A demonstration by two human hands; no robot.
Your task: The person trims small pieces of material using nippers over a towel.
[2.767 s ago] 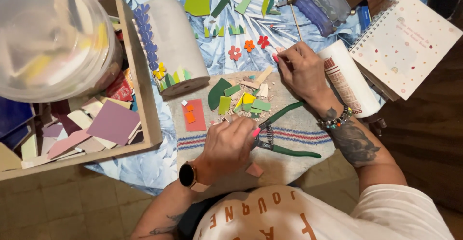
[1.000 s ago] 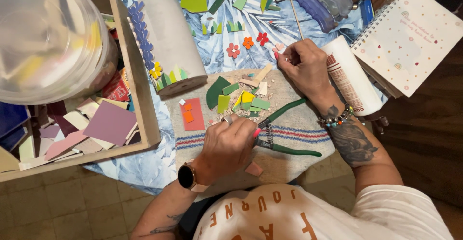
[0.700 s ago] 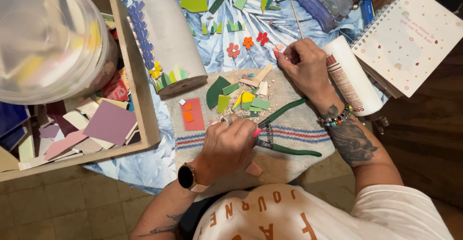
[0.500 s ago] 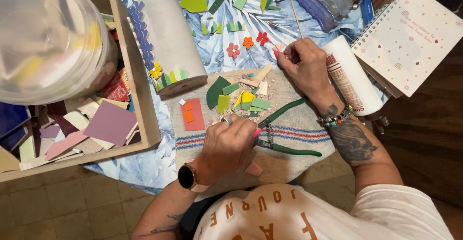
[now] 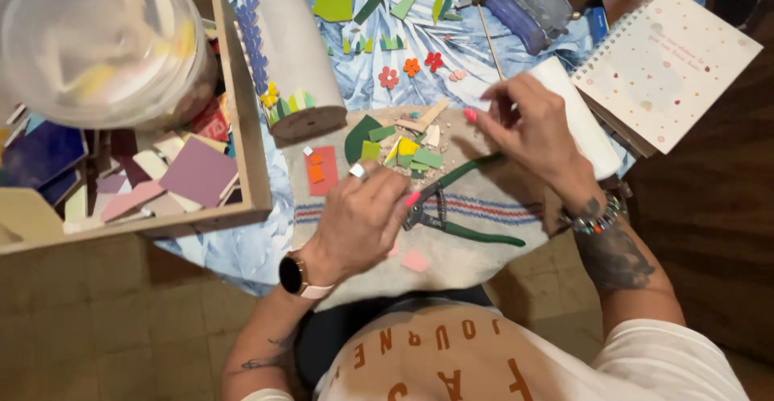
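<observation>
Since the earlier frames the right hand [image 5: 528,127] is sitting a little lower and nearer the pile of cut pieces, its pink-nailed fingers now pinched together beside the white tube [image 5: 584,115]; the left hand [image 5: 363,216] is staying where it was, knuckles up, on the striped cloth [image 5: 484,207].

The right hand's fingertips are closing as if on something small, but whatever they are gripping is too tiny to make out, so I cannot tell what, if anything, is in them; the left hand is curling half shut over the pivot end of the green-handled nippers [image 5: 463,207], touching them rather than squeezing, and the handles are lying spread on the cloth.

The coloured tile chips [image 5: 407,147] are lying heaped between the two hands, just beside an orange-red tile [image 5: 322,170]; a wooden tray of larger tiles [image 5: 242,127] is standing to the left.

To do this sorting well, I judge the fingers should be lifting one chip at a time by its flat faces, keeping clear of the sharp cut edges; the nippers are best kept steady under the left hand so they are not sliding into the heap.
</observation>
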